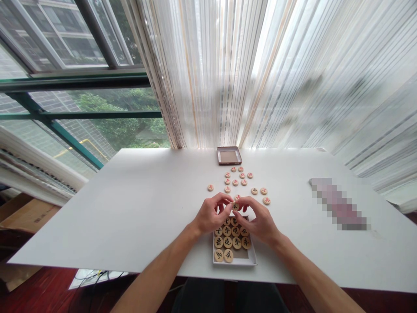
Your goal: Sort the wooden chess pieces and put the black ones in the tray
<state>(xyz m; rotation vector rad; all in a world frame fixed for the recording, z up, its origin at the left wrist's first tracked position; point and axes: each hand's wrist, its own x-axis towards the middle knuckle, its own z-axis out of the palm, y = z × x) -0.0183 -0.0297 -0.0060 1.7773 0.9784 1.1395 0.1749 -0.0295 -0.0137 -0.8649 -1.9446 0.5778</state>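
A round wooden piece with a black character (235, 206) is pinched between the fingertips of my left hand (211, 214) and my right hand (259, 219), just above the far edge of a white box (234, 263). Inside the box lie several similar pieces with black characters (227, 242) in rows, and the near right part shows bare bottom. My hands partly cover the far row. Beyond them, several pieces with red characters (235, 182) are scattered on the table, along with one black-marked piece (254, 191).
An open box lid (229, 156) lies at the far edge of the white table (146, 208). To the right is a pixelated long object (339, 204). Strip curtains (208, 78) and a window stand behind; a cardboard box (31, 217) is at the lower left.
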